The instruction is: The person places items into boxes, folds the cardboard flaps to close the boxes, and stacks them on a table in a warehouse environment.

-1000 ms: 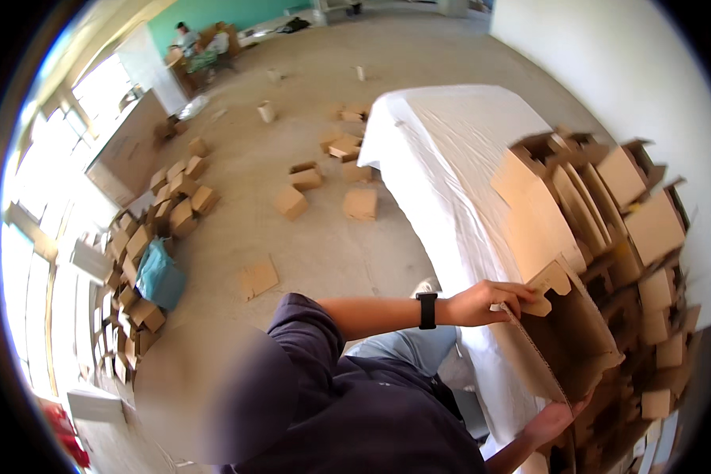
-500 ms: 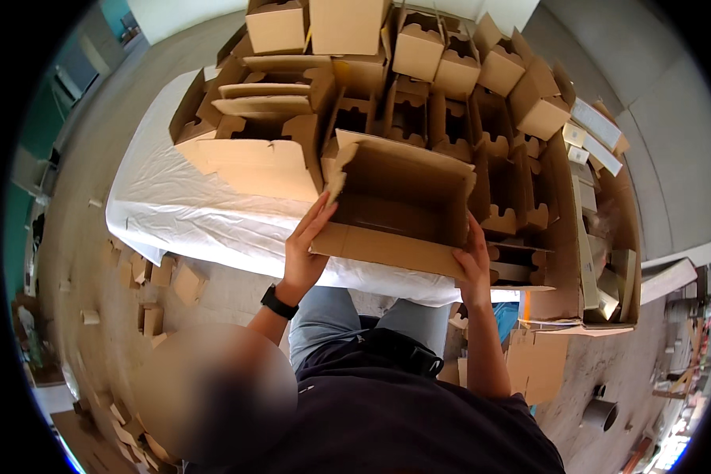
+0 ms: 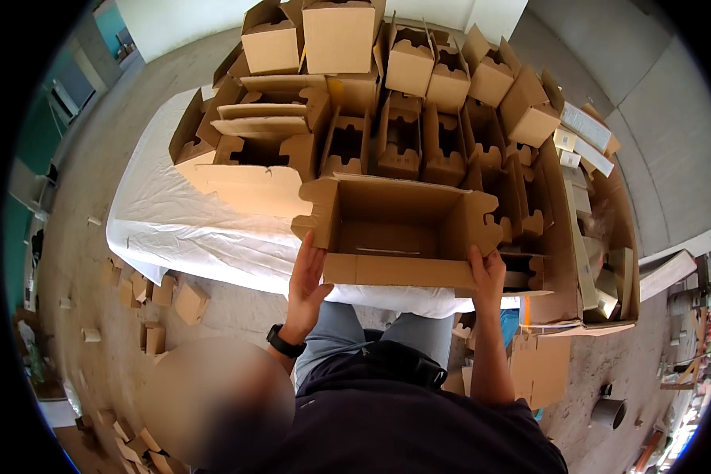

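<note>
An open cardboard box [image 3: 403, 272] with nothing in it is between my hands, its opening facing me, over the table's near edge. Its notched left and right end flaps stand spread outward, and a long front flap folds down toward me. My left hand [image 3: 308, 272] holds the lower left corner, fingers against the left end flap. At the opposite corner my right hand [image 3: 488, 272] grips the box, its thumb near the base of the right flap. A dark watch [image 3: 285, 341] is on my left wrist.
A white-covered table [image 3: 154, 193] carries several open cardboard boxes [image 3: 399, 134] just beyond the held one. At right stands a large carton [image 3: 553, 237] with small packages. Cardboard pieces [image 3: 191, 303] lie on the floor at left; a grey pipe piece [image 3: 608, 412] lies at right.
Both end flaps of the box have swung outward from a more upright position. The box and my hands have come slightly nearer to me, and my left hand now sits lower on the corner.
</note>
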`<state>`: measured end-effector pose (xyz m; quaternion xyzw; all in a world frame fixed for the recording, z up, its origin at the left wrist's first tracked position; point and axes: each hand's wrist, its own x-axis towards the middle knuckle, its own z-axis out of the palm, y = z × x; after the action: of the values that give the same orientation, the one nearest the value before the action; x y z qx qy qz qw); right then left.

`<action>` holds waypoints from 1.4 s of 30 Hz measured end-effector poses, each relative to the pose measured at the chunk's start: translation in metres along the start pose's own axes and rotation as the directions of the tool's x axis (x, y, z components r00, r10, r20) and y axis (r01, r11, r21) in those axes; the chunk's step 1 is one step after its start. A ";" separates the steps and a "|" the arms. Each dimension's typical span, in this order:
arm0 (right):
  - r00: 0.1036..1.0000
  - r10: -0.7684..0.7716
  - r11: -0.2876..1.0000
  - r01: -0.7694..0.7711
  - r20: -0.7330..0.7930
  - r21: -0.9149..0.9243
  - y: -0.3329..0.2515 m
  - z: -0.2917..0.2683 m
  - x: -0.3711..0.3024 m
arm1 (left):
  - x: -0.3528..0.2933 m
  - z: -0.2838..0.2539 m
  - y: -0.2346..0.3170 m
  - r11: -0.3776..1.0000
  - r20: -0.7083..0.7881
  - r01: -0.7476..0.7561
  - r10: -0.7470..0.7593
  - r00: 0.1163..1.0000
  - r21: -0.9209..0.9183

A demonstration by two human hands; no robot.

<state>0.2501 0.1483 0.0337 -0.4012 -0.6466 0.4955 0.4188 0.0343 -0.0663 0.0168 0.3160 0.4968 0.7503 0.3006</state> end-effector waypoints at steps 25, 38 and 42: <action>0.990 -0.068 0.995 0.059 -0.126 -0.077 0.005 0.025 -0.041 | 0.047 0.043 0.080 0.297 0.451 -0.503 0.227 0.863 0.812; 0.992 -0.043 0.996 0.033 -0.120 -0.087 0.027 0.021 -0.041 | 0.057 -0.022 0.051 0.747 0.141 0.012 -0.142 0.980 0.665; 0.992 -0.067 0.993 0.056 -0.103 -0.106 0.051 0.008 -0.037 | 0.049 -0.041 0.043 0.666 0.456 -0.318 -0.038 0.889 0.675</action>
<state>0.2602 0.1203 -0.0224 -0.4281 -0.6600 0.4263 0.4466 -0.0336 -0.0659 0.0535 0.6058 0.6491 0.4189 0.1903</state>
